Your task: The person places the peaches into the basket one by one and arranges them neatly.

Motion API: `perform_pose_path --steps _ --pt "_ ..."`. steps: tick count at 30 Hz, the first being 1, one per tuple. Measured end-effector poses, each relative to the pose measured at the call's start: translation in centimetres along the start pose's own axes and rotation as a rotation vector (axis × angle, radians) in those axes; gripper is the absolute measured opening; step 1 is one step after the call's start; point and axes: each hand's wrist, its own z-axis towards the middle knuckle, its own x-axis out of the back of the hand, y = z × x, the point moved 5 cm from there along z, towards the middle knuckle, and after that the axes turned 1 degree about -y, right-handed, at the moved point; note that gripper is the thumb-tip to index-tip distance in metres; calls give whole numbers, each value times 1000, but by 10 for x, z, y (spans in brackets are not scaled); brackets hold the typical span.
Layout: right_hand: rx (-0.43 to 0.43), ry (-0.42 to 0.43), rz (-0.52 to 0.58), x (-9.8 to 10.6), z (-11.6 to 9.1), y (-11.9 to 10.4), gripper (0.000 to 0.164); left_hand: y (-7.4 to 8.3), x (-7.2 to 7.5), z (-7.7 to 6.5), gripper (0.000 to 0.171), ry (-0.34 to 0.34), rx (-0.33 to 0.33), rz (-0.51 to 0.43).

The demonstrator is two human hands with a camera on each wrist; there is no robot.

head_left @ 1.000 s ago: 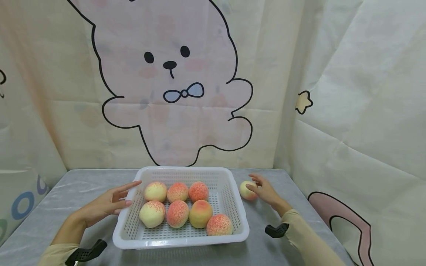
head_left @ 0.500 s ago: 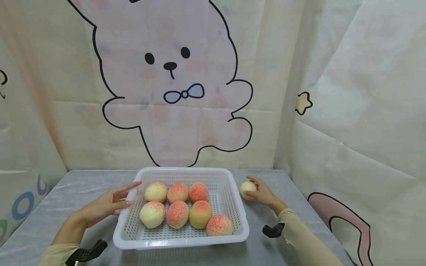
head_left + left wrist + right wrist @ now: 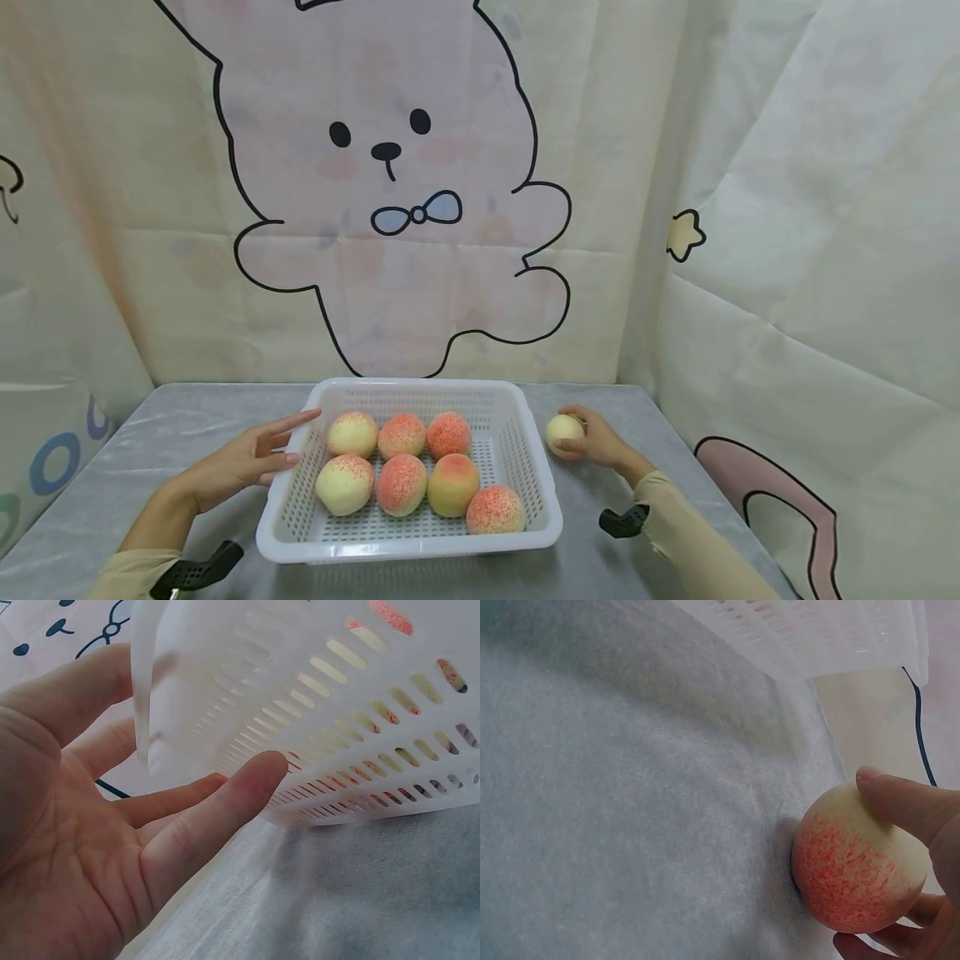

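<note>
A white slotted plastic basket (image 3: 408, 550) stands on the grey-covered table, with several peaches (image 3: 401, 484) in two uneven rows inside. My left hand (image 3: 228, 465) rests against the basket's left side, fingers extended by the rim; in the left wrist view the thumb (image 3: 255, 780) lies along the slotted wall. Right of the basket, my right hand (image 3: 602, 440) grips a pale peach (image 3: 562, 432) with a red blush. The right wrist view shows this peach (image 3: 855, 862) between the thumb and the fingers, close to the table surface; whether it touches the table I cannot tell.
The grey table cover (image 3: 202, 412) reaches back to a hanging cloth (image 3: 405, 292) printed with a cartoon animal. Another printed cloth (image 3: 810, 333) hangs along the right side. The basket's right wall (image 3: 536, 462) stands close beside the held peach.
The right hand has closed its fingers round the pale peach, having first hovered over it. The peach has shifted slightly to the right. The left hand and basket stay put.
</note>
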Motion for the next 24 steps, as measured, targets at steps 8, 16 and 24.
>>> perform_pose_path --steps 8,16,24 --pt "1 36 22 9 -8 -1 58 3 -2 0 66 -21 -4 -13" --pt "49 60 32 21 -8 -20 59 3 -1 0 68 -13 -2 -22" --pt "73 73 57 26 -13 -48 61 -1 0 2 67 -13 -8 -28"
